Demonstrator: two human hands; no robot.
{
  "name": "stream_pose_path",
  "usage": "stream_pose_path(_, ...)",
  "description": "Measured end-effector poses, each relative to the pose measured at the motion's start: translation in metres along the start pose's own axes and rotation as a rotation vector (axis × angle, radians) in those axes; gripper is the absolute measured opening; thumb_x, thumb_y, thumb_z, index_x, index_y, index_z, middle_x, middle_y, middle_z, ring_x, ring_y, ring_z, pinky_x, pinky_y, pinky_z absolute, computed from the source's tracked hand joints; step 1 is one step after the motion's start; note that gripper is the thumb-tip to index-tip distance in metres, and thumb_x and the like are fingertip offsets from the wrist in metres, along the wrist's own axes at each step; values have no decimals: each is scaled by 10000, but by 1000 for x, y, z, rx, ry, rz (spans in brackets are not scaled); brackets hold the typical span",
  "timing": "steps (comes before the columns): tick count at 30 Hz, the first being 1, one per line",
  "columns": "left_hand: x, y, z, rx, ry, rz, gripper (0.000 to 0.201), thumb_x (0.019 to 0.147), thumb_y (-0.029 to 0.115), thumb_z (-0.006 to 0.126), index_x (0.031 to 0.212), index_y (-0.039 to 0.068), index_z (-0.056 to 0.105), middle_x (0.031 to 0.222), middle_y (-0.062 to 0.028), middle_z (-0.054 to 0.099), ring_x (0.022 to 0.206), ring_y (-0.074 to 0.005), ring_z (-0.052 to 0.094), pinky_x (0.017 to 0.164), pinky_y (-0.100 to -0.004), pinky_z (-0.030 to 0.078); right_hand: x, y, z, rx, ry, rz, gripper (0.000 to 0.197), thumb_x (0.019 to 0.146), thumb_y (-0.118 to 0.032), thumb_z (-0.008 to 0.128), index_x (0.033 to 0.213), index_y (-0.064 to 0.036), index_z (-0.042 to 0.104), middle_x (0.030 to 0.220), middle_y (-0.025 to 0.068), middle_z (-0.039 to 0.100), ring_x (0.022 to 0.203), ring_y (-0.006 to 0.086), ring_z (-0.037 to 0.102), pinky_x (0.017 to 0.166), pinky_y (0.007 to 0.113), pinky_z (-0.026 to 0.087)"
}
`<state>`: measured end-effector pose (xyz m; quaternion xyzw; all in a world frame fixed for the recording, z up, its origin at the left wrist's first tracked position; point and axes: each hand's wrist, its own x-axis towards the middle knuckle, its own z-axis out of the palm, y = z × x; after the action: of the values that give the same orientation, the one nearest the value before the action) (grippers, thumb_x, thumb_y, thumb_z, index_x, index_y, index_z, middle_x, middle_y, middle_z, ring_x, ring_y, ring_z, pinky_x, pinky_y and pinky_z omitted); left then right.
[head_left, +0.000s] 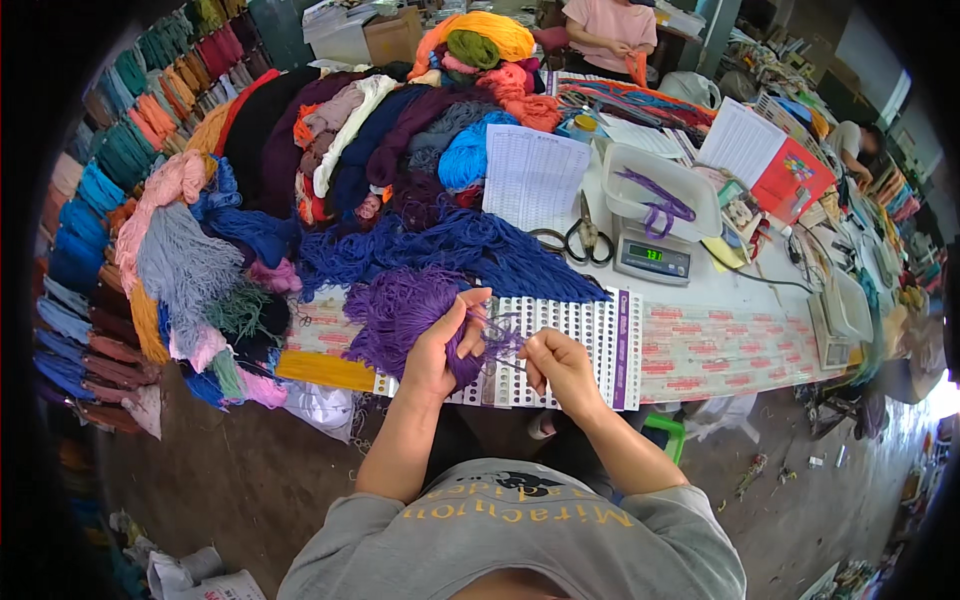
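My left hand [437,350] is wrapped round a thick bundle of purple yarn [398,312], its loose ends fanning out to the left. To the right of it, the fingers of my right hand [562,372] are pinched on thin purple strands that run across from the bundle. Both hands are just above white cards with rows of punched holes [604,345], at the table's near edge. A long spread of dark blue yarn [440,252] lies right behind the bundle.
Heaped yarn skeins [345,130] in many colours cover the table's left and back. Black-handled scissors [588,240] lie beside a digital scale [650,258]; on it sits a clear plastic tub [700,203] with purple strands. A person in pink [612,35] handles orange yarn across the table.
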<state>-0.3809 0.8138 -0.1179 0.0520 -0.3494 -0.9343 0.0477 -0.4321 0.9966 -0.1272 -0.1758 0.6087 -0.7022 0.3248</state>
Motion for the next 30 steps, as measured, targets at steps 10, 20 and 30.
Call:
stream_pose_path(10,-12,50,-40,380,72,-225,459,942,368,437,877,-52,612,577,3,417,434,-51,332,445,-217,307,49,3,-98,-742,330,-105,234,885,-191,480,1018,-52,612,713,156,622,604,271,616,595,378,484)
stream_pose_path(20,-13,51,-56,-231,-410,246,507,947,377,416,1338,56,390,1179,-139,511,812,-170,468,819,-386,479,147,34,-249,-910,653,-146,457,839,-161,544,1249,-8,413,544,103,582,478,207,597,487,320,463)
stream_pose_path(30,-6,38,-32,-312,-270,57,501,947,363,403,1299,6,393,1403,-263,270,1292,-346,331,986,-440,406,58,6,-45,-673,-758,241,207,868,-207,582,853,-2,605,663,81,601,545,152,606,534,284,497)
